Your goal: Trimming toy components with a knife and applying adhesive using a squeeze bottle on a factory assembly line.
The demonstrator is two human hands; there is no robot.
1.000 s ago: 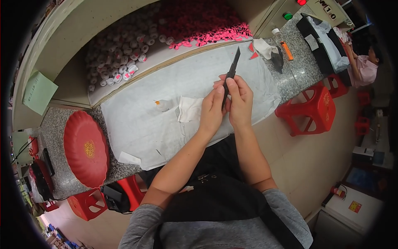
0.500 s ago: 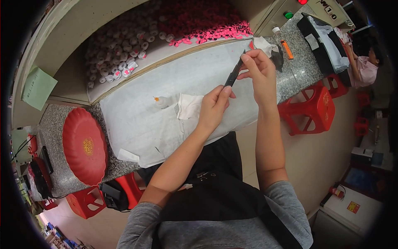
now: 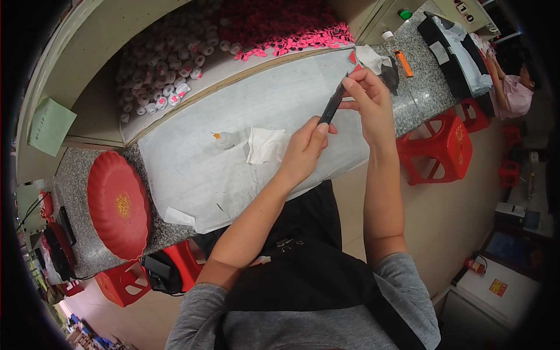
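Note:
Above the right part of the white sheet [image 3: 186, 175], I hold a slim black utility knife [image 3: 332, 107] slantwise, its narrow pointed end up. My left hand [image 3: 303, 150] is closed round its lower end. The thumb and fingers of my right hand [image 3: 373, 105] pinch it near the upper tip. On the sheet, left of my left hand, lie a folded white cloth [image 3: 265, 146] and a small translucent bottle [image 3: 226, 140] with an orange tip.
Behind the sheet, a compartment holds many white rolls [image 3: 169, 79] and bright pink pieces [image 3: 291, 38]. A red scalloped tray [image 3: 118, 227] stands left; an orange lighter-like object [image 3: 403, 63], a black box [image 3: 452, 55] and a red stool [image 3: 446, 149] are right. Another person [image 3: 513, 96] sits beyond.
The knife stays between both hands, with only a slight shift of my right hand. The whole view has moved a little.

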